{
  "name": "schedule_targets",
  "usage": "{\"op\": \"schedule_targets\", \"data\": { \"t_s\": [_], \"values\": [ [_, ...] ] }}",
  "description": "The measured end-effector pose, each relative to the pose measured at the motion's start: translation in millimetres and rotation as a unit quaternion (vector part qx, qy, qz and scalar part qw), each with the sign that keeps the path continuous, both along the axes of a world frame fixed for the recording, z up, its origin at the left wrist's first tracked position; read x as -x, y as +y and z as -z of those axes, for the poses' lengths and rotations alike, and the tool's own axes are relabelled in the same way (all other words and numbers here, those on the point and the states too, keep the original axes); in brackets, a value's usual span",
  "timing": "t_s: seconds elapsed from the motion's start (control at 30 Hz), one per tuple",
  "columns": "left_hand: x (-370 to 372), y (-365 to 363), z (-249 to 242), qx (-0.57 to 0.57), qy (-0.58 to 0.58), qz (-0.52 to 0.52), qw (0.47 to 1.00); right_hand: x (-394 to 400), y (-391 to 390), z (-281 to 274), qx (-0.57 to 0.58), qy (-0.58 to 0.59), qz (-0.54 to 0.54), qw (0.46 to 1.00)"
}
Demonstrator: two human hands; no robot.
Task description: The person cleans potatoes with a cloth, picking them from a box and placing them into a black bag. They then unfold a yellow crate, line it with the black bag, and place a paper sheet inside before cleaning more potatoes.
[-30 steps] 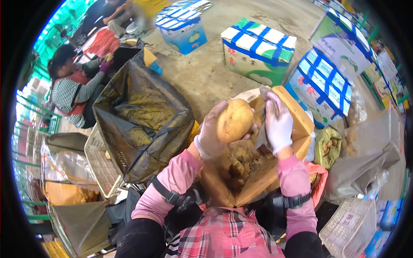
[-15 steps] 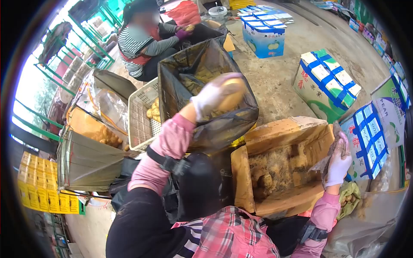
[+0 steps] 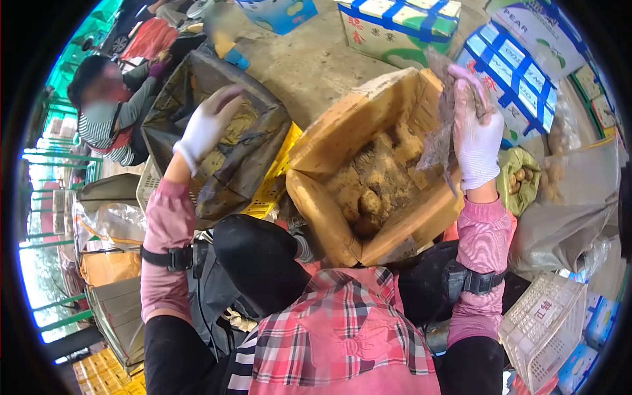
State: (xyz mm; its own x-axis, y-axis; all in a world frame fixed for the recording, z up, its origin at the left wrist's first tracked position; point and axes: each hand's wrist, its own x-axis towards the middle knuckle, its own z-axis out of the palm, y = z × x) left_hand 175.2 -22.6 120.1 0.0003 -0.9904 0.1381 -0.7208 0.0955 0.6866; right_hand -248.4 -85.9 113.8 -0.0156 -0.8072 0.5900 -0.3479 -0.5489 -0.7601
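Observation:
My left hand (image 3: pixel 209 126), in a white glove with pinkish fingers, hovers over a yellow crate lined with dark plastic (image 3: pixel 262 172). Its fingers are stretched out with nothing in them. Some yellowish pieces lie low inside that liner. At the right wall of an open cardboard box (image 3: pixel 329 227), my gloved right hand (image 3: pixel 479 128) grips a thin, dirty grey plastic sheet (image 3: pixel 437 141), which hangs down along the box's edge. Loose soil covers the box's floor, and a few potatoes (image 3: pixel 370 201) sit in its near corner.
Taped fruit cartons (image 3: pixel 398 29) stand beyond the box, others (image 3: pixel 513 79) to its right. A green sack of potatoes (image 3: pixel 517 176) and a white plastic basket (image 3: pixel 543 322) are at my right. A co-worker (image 3: pixel 108 108) crouches at the far left.
The potato has left my left hand, whose fingers have opened over the lined crate. My right hand stays by the box with the plastic sheet. The view has turned right and down.

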Motion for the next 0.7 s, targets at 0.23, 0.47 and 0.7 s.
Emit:
{"op": "schedule_targets", "data": {
  "t_s": [0.23,0.47,0.7],
  "values": [
    [255,-82,165,-0.338,-0.197,0.217,0.894,21,4,-10,0.062,0.015,0.037,0.997],
    [274,7,566,-0.528,-0.215,0.156,0.807,65,18,-11,0.023,0.115,0.073,0.990],
    [288,-19,467,-0.637,-0.083,0.028,0.766,79,18,-15,0.011,0.172,0.037,0.984]
  ]
}}
